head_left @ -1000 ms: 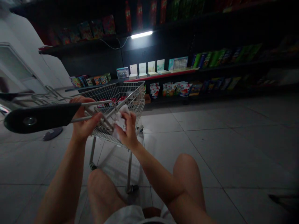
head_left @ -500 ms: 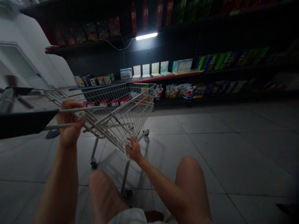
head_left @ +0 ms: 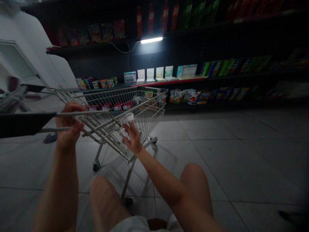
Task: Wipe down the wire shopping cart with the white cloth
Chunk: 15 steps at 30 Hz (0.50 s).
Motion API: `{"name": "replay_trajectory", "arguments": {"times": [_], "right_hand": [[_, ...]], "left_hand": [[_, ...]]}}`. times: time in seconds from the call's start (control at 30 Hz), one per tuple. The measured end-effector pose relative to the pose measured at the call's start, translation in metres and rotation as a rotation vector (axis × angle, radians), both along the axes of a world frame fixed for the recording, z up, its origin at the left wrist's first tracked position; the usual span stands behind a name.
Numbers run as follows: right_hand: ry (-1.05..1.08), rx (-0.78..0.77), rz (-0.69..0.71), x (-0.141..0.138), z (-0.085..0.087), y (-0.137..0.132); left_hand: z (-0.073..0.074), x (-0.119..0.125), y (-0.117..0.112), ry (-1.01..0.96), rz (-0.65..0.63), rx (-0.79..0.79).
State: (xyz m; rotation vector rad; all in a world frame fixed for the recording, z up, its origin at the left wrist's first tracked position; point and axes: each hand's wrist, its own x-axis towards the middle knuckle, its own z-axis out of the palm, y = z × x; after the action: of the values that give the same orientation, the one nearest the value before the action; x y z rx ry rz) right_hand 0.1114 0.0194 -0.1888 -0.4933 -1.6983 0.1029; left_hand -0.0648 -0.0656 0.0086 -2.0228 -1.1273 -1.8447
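A wire shopping cart stands in front of my knees, its dark handle at the left edge. My left hand is closed round the cart's frame beside that handle, with the thumb under a rail. In my right hand is a crumpled white cloth, pressed against the wire side near the basket's upper rail. Part of the cloth hides behind my fingers. Inside the basket, toward its far end, sit a clear plastic item and something brown, both too dim to name.
Dark store shelves run behind the cart with bottles, boxes, books and bagged goods. A lit tube lamp hangs under the upper shelf. Grey floor tiles spread to the right. Another cart's dark handle shows at the left.
My right hand has moved up the cart's side with the cloth, from the lower corner to near the upper rail. The left hand keeps its hold while the cart has shifted slightly.
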Motion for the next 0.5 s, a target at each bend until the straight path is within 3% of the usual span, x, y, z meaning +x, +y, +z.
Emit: {"name": "replay_trajectory", "arguments": {"times": [0.1, 0.2, 0.27, 0.33, 0.4, 0.47, 0.5], "right_hand": [[-0.067, -0.081, -0.061, 0.011, -0.055, 0.007], [-0.143, -0.184, -0.072, 0.027, -0.095, 0.013], [-0.166, -0.249, -0.058, 0.039, -0.097, 0.014], [-0.085, -0.285, -0.081, 0.050, -0.072, 0.012], [0.065, -0.246, -0.141, 0.056, -0.024, 0.008], [0.132, -0.105, -0.157, 0.053, 0.032, 0.004], [0.093, -0.033, -0.156, 0.047, 0.058, 0.003]], "left_hand": [[0.001, -0.004, 0.003, -0.008, -0.172, 0.052], [-0.007, -0.012, 0.007, -0.036, -0.099, 0.086], [-0.017, -0.015, 0.006, -0.167, 0.038, 0.191], [-0.030, -0.011, -0.001, -0.302, 0.220, 0.448], [-0.040, 0.004, -0.014, -0.312, 0.326, 0.741], [-0.042, 0.029, -0.029, -0.092, 0.216, 0.812], [-0.039, 0.042, -0.034, 0.095, 0.163, 0.684]]}}
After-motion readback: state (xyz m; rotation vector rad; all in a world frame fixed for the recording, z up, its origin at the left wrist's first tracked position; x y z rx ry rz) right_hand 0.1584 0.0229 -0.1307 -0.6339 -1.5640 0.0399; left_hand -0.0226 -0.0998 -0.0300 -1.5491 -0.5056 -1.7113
